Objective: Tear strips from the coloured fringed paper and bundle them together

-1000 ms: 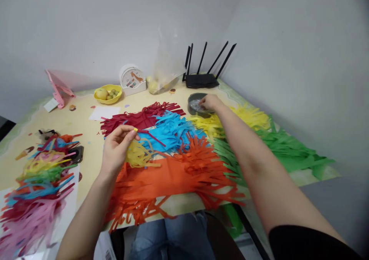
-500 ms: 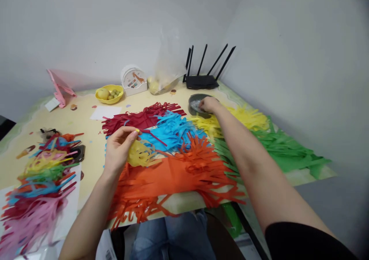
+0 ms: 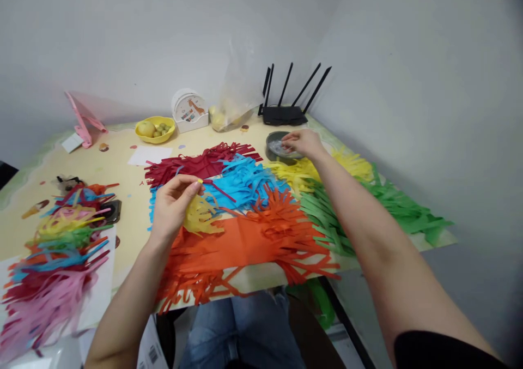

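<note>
My left hand (image 3: 175,197) is closed in a pinch on the twisted top of a yellow tissue-paper tassel (image 3: 200,216), whose strips hang over the orange and blue paper. My right hand (image 3: 305,141) is above the right rim of a dark round bowl (image 3: 270,150), fingers drawn together; anything small between them I cannot make out. Clear, shiny bits lie inside the bowl. Fringed tissue paper spreads beneath my arms: orange (image 3: 232,243), blue (image 3: 245,186), dark red (image 3: 204,164), yellow (image 3: 353,164) and green (image 3: 408,208).
Coloured tassels (image 3: 61,271) lie bunched in a row at the left, beside a dark phone-like object (image 3: 114,211). Along the back are a pink stand (image 3: 84,126), a yellow fruit bowl (image 3: 155,139), a white giraffe box (image 3: 192,121), a plastic bag (image 3: 235,96) and a black router (image 3: 284,115).
My right hand has lifted a little out of the bowl and shifted to the right. My left hand keeps hold of the yellow tassel, with a slight shift to the right.
</note>
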Tool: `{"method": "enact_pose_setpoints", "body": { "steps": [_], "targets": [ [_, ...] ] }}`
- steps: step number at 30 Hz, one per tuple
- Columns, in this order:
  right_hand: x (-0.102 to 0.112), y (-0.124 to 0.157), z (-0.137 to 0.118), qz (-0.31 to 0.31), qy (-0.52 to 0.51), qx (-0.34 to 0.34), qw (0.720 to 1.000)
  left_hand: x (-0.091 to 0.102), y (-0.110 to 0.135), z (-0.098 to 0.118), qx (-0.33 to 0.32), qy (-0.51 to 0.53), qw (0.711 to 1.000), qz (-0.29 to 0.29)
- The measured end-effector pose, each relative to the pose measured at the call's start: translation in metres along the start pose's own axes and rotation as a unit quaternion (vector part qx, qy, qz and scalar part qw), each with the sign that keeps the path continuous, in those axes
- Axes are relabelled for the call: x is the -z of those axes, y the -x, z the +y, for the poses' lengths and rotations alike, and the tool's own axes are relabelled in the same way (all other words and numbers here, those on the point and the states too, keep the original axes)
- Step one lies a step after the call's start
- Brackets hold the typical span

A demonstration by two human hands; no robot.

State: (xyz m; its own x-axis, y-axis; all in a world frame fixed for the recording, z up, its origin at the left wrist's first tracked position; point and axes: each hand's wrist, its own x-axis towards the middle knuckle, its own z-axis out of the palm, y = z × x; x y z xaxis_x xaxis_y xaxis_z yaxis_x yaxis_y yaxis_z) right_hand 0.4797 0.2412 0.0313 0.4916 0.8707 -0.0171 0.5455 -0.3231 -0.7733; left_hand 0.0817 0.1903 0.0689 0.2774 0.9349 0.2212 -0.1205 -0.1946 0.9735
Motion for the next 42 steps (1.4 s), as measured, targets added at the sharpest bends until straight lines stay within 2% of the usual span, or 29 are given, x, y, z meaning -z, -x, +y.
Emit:
{"method": "enact_pose_setpoints", "body": {
  "steps": [2, 5, 7, 9, 13, 18, 21, 28, 32, 37, 42],
  "targets": [
    [-0.008, 0.020, -0.016, -0.007, -0.044, 0.026, 0.999, -0.001, 0.001, 0.000, -0.003, 0.003, 1.000, -0.002],
    [-0.029, 0.066, -0.048, -0.042, -0.140, 0.081, 0.986, -0.003, 0.003, 0.001, -0.010, 0.008, 1.000, -0.013],
    [-0.046, 0.104, -0.070, -0.088, -0.270, 0.138, 0.949, -0.005, 0.005, 0.004, -0.020, 0.013, 0.999, -0.021],
    [-0.062, 0.143, -0.091, -0.138, -0.370, 0.165, 0.904, -0.007, 0.009, 0.008, -0.035, 0.013, 0.999, -0.029],
    [-0.083, 0.204, -0.121, -0.198, -0.471, 0.137, 0.849, -0.007, 0.028, 0.020, -0.065, -0.030, 0.997, -0.022],
    [-0.098, 0.244, -0.135, -0.198, -0.531, 0.094, 0.819, -0.003, 0.061, 0.028, -0.108, -0.074, 0.991, 0.020],
    [-0.105, 0.260, -0.136, -0.195, -0.539, 0.092, 0.814, -0.002, 0.078, 0.027, -0.142, -0.114, 0.982, 0.046],
    [-0.113, 0.282, -0.130, -0.176, -0.515, 0.114, 0.831, -0.001, 0.103, 0.030, -0.181, -0.237, 0.952, 0.071],
    [-0.110, 0.285, -0.123, -0.193, -0.484, 0.133, 0.843, 0.005, 0.108, 0.022, -0.169, -0.207, 0.961, 0.073],
    [-0.112, 0.290, -0.117, -0.211, -0.469, 0.132, 0.848, 0.014, 0.115, 0.013, -0.122, -0.159, 0.979, 0.020],
    [-0.113, 0.299, -0.113, -0.216, -0.443, 0.154, 0.856, 0.010, 0.128, 0.013, -0.144, -0.195, 0.965, 0.098]
  ]
}}
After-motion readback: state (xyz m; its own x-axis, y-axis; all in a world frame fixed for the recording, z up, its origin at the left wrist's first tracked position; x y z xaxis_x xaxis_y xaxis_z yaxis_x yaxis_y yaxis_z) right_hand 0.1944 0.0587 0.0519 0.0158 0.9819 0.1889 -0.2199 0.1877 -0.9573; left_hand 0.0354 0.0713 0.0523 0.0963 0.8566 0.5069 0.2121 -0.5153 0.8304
